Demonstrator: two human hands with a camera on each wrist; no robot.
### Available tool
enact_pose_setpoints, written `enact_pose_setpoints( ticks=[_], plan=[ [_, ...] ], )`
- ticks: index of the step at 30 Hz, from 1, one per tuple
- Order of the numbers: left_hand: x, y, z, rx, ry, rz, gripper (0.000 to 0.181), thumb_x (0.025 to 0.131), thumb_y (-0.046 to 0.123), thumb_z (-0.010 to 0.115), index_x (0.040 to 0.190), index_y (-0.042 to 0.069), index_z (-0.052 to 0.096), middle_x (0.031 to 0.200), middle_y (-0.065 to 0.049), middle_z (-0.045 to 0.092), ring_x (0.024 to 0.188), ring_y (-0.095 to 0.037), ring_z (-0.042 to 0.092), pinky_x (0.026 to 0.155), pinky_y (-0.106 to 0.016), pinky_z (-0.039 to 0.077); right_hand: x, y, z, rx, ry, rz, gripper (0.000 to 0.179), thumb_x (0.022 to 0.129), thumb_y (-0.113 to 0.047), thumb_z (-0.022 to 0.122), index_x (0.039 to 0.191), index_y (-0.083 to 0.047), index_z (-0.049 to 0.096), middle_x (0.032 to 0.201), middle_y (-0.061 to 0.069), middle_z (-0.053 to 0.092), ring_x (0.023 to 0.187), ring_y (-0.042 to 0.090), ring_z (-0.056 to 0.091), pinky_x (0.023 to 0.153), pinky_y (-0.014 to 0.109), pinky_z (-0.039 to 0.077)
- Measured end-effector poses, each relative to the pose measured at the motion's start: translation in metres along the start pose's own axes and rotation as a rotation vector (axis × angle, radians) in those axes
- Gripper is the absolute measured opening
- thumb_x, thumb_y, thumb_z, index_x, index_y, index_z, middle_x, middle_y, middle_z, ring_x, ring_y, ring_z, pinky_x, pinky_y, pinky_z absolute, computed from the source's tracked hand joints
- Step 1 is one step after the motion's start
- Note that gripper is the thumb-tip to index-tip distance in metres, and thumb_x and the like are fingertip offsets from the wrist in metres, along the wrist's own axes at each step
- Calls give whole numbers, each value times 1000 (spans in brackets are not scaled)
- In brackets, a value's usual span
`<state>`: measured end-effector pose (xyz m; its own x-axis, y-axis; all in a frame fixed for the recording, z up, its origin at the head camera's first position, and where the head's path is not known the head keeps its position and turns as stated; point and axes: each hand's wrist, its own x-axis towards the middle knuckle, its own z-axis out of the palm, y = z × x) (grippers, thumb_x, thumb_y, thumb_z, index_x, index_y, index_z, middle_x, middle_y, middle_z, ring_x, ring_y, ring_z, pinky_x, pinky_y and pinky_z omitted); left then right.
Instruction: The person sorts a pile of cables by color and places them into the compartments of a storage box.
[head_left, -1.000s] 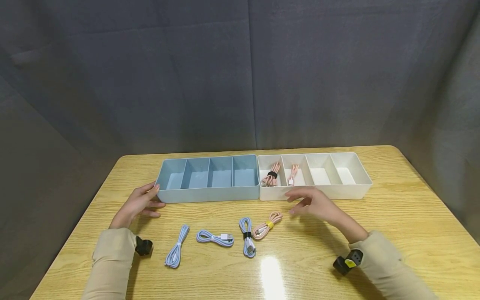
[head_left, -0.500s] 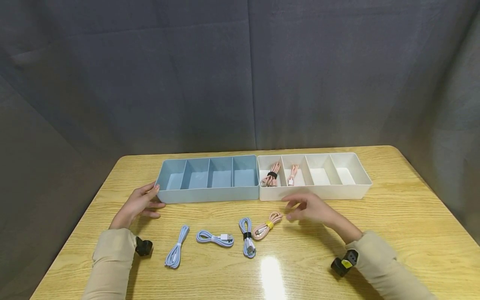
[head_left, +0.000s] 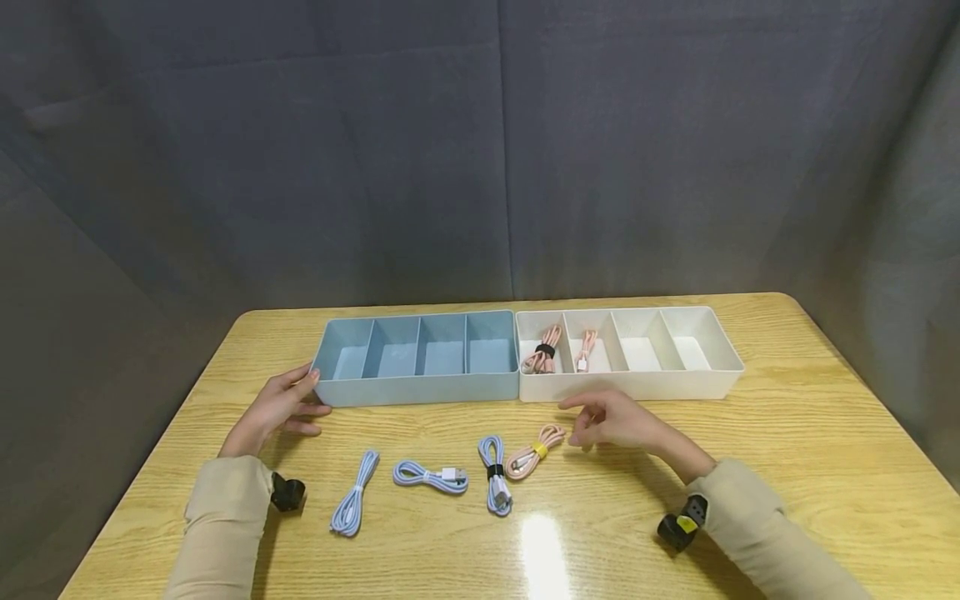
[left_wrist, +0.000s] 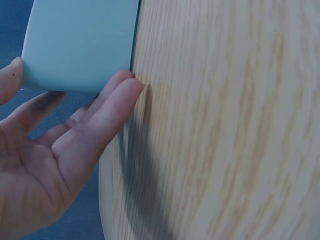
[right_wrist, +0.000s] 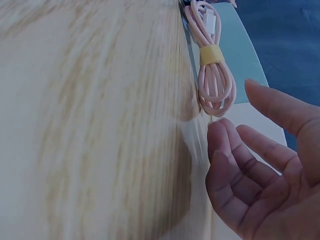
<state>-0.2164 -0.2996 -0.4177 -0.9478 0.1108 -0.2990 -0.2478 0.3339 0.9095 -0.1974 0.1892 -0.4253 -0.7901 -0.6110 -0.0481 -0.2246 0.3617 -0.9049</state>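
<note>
My left hand (head_left: 277, 410) rests against the left end of the blue divided box (head_left: 420, 390), fingertips at its lower edge and thumb near the rim. In the left wrist view the fingers (left_wrist: 107, 107) lie fairly straight along the box's end wall (left_wrist: 82, 45). My right hand (head_left: 615, 419) hovers just right of a pink cable (head_left: 536, 454) bundled with a yellow tie, its fingers loosely bent and holding nothing. The right wrist view puts the fingertips close to the looped end of that pink cable (right_wrist: 215, 75).
A white divided box (head_left: 645, 385) adjoins the blue one; its two left compartments hold pink cables, one with a black tie (head_left: 545, 350), one smaller (head_left: 586, 350). Three blue cables lie in front: a left one (head_left: 355, 496), a middle one (head_left: 427, 477) and a black-tied one (head_left: 493, 475).
My right hand has moved left and slightly nearer to me, towards the pink cable with the yellow tie. The left hand and the cables have stayed in place.
</note>
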Motion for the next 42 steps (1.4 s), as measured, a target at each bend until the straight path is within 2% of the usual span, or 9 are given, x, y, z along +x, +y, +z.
enact_pose_setpoints(
  ticks=[6, 9, 15, 20, 28, 35, 38, 42],
  plan=[
    [11, -10, -5, -39, 23, -7, 94, 78, 64, 54, 147, 13, 15, 136, -29, 33, 85, -18, 65, 69, -42, 55, 3, 1, 3, 13, -27, -24, 51, 76, 0, 70, 118, 18, 48, 68, 12, 64, 56, 22, 60, 47, 31, 51],
    [16, -14, -7, -42, 13, 4, 94, 80, 62, 53, 147, 11, 13, 137, -30, 30, 85, -19, 65, 69, -44, 55, 5, 2, 5, -4, -31, -29, 51, 75, 0, 71, 117, 18, 49, 67, 10, 64, 55, 15, 58, 47, 26, 49],
    [17, -16, -7, -40, 4, -2, 93, 80, 63, 53, 147, 12, 13, 138, -31, 28, 84, -17, 65, 69, -44, 55, 9, 1, 9, -24, -47, -15, 48, 72, 2, 72, 114, 14, 53, 63, 7, 61, 54, 7, 51, 48, 18, 42],
    [18, -17, -7, -49, 5, -5, 95, 78, 65, 54, 147, 13, 14, 136, -31, 30, 83, -16, 65, 70, -44, 55, 13, 1, 14, -74, -48, -11, 42, 71, 2, 72, 110, 9, 59, 56, -1, 52, 49, 4, 43, 45, 15, 35],
    [18, -16, -6, -46, -3, -5, 94, 79, 64, 52, 147, 12, 13, 135, -33, 31, 84, -17, 64, 70, -44, 55, 12, 1, 15, -102, -55, -2, 30, 74, -1, 72, 101, 5, 63, 53, -5, 48, 46, 4, 40, 42, 15, 33],
    [18, -15, -6, -45, -7, 1, 96, 78, 65, 53, 147, 12, 13, 137, -31, 29, 85, -17, 64, 70, -45, 55, 8, -2, 12, -99, -84, 25, 25, 75, -5, 73, 96, 2, 63, 55, 10, 55, 48, 15, 51, 44, 23, 45],
    [18, -16, -6, -48, -4, -5, 96, 78, 64, 53, 147, 12, 12, 138, -31, 28, 84, -17, 64, 70, -44, 55, 6, -4, 11, -81, -91, 22, 23, 76, -4, 72, 95, 4, 61, 57, 12, 56, 48, 15, 51, 44, 22, 44],
    [15, -16, -6, -52, -2, -8, 96, 78, 64, 53, 147, 11, 12, 139, -31, 27, 84, -17, 64, 70, -44, 55, 3, -4, 11, -65, -84, 19, 24, 76, -7, 72, 94, 4, 60, 58, 7, 57, 49, 11, 49, 43, 18, 39]
  ],
)
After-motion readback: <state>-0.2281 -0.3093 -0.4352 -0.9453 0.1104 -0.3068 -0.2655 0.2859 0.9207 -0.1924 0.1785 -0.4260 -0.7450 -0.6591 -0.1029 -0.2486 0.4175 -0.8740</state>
